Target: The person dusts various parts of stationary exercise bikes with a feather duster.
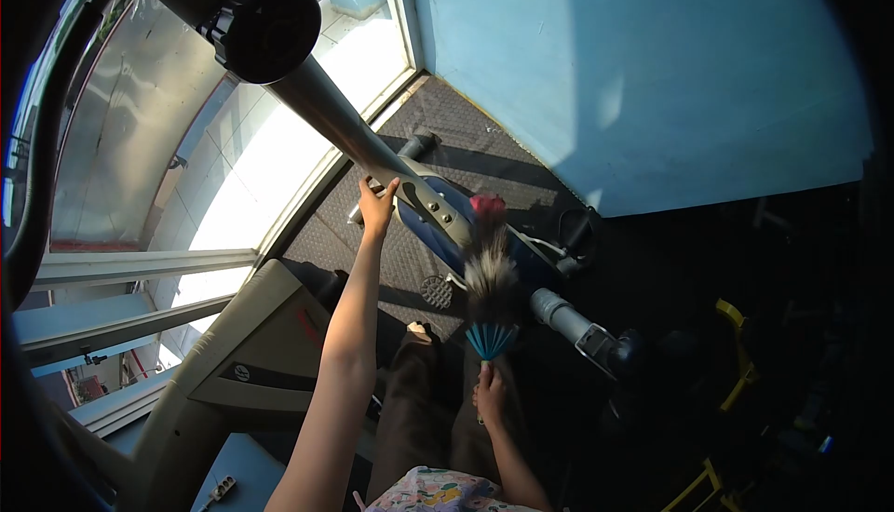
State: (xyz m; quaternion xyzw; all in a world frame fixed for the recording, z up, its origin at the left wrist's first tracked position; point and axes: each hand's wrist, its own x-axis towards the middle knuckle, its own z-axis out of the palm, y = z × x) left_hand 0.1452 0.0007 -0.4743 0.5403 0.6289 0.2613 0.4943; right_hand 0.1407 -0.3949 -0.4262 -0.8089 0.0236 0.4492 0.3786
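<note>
1. Feather duster (pixel 491 273) extends forward from the right hand (pixel 490 395), which is closed around its handle (pixel 485 369).
2. Left hand (pixel 376 207) touches a grey metal post (pixel 337 117); whether it grips is unclear.

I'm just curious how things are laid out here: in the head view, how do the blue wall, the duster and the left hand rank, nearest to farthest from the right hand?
1. Duster: nearest, gripped in the right hand.
2. Left hand: ahead and to the left, at the slanted post.
3. Blue wall: farthest, beyond both hands, ahead and to the right.
</note>
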